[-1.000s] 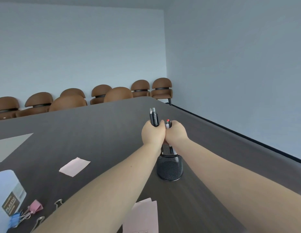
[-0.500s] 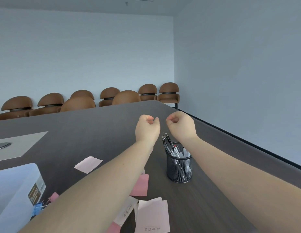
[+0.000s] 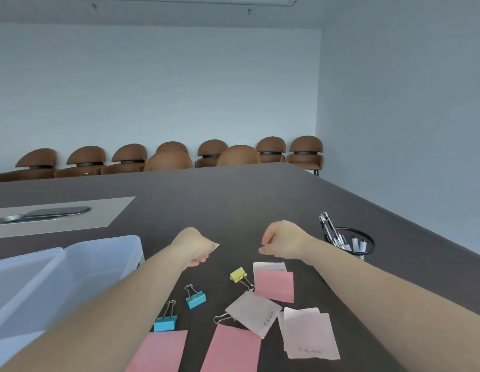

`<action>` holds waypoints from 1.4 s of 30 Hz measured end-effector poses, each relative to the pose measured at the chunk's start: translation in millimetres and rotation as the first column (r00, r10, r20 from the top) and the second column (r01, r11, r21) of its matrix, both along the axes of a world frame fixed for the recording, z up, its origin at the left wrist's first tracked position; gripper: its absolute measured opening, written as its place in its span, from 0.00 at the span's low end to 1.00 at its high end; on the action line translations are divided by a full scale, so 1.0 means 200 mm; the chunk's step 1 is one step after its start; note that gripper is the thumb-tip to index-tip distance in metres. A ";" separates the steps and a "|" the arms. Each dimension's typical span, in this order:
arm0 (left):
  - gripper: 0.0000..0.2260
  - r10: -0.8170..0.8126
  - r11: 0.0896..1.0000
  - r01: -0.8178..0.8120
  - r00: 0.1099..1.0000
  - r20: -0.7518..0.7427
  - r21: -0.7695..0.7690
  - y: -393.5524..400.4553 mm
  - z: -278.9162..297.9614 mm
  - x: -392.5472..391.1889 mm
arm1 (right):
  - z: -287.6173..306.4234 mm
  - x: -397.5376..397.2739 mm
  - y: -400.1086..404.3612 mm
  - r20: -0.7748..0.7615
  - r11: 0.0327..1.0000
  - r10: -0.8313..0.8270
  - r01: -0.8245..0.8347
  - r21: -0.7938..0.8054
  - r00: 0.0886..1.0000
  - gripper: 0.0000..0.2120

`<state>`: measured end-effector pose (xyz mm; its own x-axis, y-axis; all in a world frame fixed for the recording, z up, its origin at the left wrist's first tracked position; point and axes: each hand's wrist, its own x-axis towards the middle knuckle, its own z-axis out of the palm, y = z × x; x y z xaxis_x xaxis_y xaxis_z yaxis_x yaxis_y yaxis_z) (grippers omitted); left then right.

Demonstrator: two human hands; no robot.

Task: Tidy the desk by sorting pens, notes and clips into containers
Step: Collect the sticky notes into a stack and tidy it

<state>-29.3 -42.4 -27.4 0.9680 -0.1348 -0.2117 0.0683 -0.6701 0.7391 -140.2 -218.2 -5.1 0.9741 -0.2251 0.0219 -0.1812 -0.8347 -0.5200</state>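
A black mesh pen cup point(image 3: 370, 245) stands at the right with several pens point(image 3: 330, 230) upright in it. My right hand point(image 3: 285, 242) hovers left of the cup, fingers curled, nothing visible in it. My left hand point(image 3: 193, 247) is curled too; the corner of a pale note point(image 3: 216, 245) shows just past its knuckles, and I cannot tell whether they touch. Between my forearms lie a yellow clip point(image 3: 238, 274), a teal clip point(image 3: 196, 299), a blue clip point(image 3: 165, 322), a pink note point(image 3: 275, 285) and several other notes point(image 3: 308, 334).
A clear plastic box point(image 3: 104, 264) stands at the left beside my left forearm. Farther left a grey panel point(image 3: 107, 210) with a dark metal lid is set into the table. Brown chairs point(image 3: 304, 150) line the far wall. The table's edge point(image 3: 394, 218) runs diagonally at the right.
My hands let go of the pens, which now stand in the cup. Both hands drew back and left, away from the cup. The view swung left and down, showing clips and notes.
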 end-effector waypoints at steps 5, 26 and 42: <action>0.08 -0.005 0.978 -0.033 0.983 0.181 0.207 0.18 -0.06 0.12 | -0.13 0.08 0.03 -0.272 0.958 -0.010 -0.068 -0.277 0.962 0.26; 0.34 -0.030 0.870 -0.006 0.997 0.066 0.492 -0.07 -0.23 0.51 | -0.12 0.27 -0.02 -0.628 0.843 0.064 -0.379 -0.382 0.775 0.42; 0.05 -0.059 0.924 -0.014 0.982 -0.177 -0.383 0.03 0.11 0.26 | -0.03 0.17 -0.03 -0.392 0.963 0.032 -0.134 -0.235 0.920 0.12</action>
